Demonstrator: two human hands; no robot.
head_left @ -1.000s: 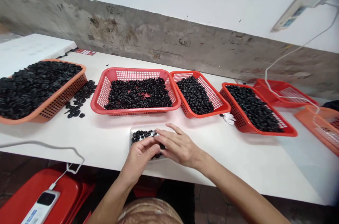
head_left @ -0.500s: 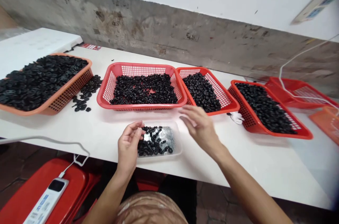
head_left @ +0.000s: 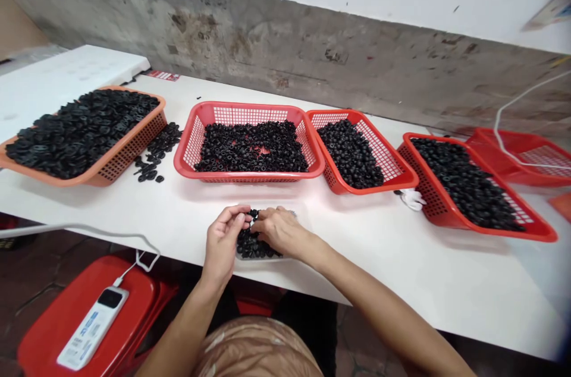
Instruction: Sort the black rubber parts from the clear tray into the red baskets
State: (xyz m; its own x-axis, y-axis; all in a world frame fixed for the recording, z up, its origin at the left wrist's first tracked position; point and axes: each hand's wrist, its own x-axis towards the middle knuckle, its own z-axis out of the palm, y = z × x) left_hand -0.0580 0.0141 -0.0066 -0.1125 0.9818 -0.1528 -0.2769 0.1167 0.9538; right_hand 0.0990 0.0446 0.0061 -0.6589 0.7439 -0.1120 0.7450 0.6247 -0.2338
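Note:
A small clear plastic tray [head_left: 263, 258] lies on the white table [head_left: 379, 264], near its front edge, holding a heap of small black rubber rings [head_left: 252, 245]. My left hand [head_left: 224, 239] curls above the tray's left side, its fingertips pinched together at a black ring. My right hand [head_left: 279, 231] lies over the heap, with its fingertips close to my left hand. Both hands hide most of the tray.
Beyond the tray stand several red baskets of black rings and an orange one [head_left: 134, 154] heaped with larger black pieces. Loose pieces [head_left: 154, 154] lie beside it. A white cable [head_left: 526, 121] runs at the right. A white device [head_left: 93, 326] rests on a red stool [head_left: 143, 299] below the table.
My hands have come together over the tray; my right hand has moved back from near the narrow red basket. They now cover most of the rings. The view has shifted slightly.

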